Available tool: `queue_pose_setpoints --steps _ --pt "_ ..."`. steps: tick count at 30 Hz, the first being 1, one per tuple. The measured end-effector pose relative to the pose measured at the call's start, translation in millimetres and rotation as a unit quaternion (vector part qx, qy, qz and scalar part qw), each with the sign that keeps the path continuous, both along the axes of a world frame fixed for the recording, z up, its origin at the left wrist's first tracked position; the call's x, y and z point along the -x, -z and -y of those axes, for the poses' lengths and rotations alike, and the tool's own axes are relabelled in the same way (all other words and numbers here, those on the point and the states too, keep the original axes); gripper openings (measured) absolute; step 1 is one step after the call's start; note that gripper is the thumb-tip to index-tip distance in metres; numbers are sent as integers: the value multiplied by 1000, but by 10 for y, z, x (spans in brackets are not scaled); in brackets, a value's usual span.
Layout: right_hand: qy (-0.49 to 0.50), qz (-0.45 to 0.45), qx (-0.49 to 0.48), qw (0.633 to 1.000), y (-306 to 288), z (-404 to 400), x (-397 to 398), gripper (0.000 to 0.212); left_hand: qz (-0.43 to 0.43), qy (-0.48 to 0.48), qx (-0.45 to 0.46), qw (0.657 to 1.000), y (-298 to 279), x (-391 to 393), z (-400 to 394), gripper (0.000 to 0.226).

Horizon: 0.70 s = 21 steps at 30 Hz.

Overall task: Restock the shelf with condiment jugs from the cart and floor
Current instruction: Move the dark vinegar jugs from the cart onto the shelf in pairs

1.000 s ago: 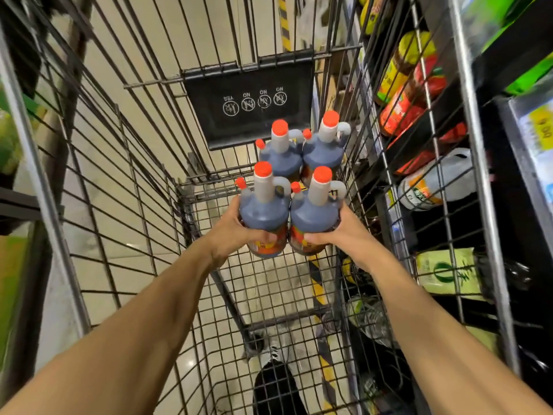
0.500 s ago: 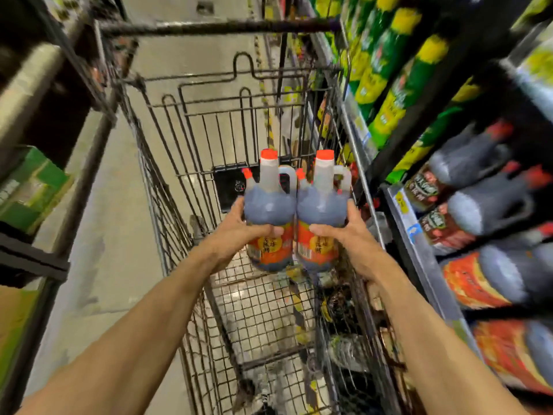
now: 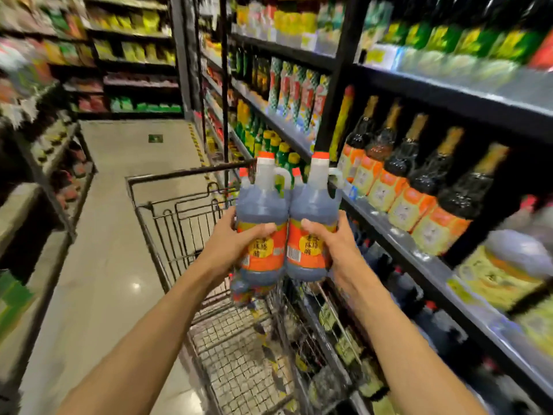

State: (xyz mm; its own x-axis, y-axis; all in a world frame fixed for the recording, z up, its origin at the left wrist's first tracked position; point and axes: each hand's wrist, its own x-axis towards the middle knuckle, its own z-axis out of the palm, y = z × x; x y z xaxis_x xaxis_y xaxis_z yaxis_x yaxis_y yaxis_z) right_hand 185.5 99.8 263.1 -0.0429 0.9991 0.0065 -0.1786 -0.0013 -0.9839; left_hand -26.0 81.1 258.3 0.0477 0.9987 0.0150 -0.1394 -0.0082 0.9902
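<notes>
Left hand and right hand each grip a dark jug, fingers curled round orange labels. Left jug touches right jug above the cart; the labels' Chinese characters are too blurred to read.

Shelf goods at right edge motion-blurred; jug labels partly hidden under fingers; forearms cropped below.

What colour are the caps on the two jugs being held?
Orange-red caps on both jugs, clearest in the head view.

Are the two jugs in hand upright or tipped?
Upright: both jugs have red caps on top, left hand and right hand gripping the labels.
</notes>
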Motion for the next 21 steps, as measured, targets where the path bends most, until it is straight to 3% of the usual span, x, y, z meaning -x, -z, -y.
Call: queue_pose_setpoints --steps 9,12,19,21 --pt "105 -22 -46 993 -606 1671 -351 71 29 83 -48 995 -498 -453 1097 62" --pt "160 -34 -54 985 -688 2204 -502 66 24 137 -59 989 -588 -663 1393 70" --pt "319 -9 -50 946 -744 3518 -1072 75 29 290 -50 955 -667 -1510 2115 66" --pt "359 2 -45 932 -781 3893 -1255 78 28 341 -48 938 -687 -1809 2321 73"
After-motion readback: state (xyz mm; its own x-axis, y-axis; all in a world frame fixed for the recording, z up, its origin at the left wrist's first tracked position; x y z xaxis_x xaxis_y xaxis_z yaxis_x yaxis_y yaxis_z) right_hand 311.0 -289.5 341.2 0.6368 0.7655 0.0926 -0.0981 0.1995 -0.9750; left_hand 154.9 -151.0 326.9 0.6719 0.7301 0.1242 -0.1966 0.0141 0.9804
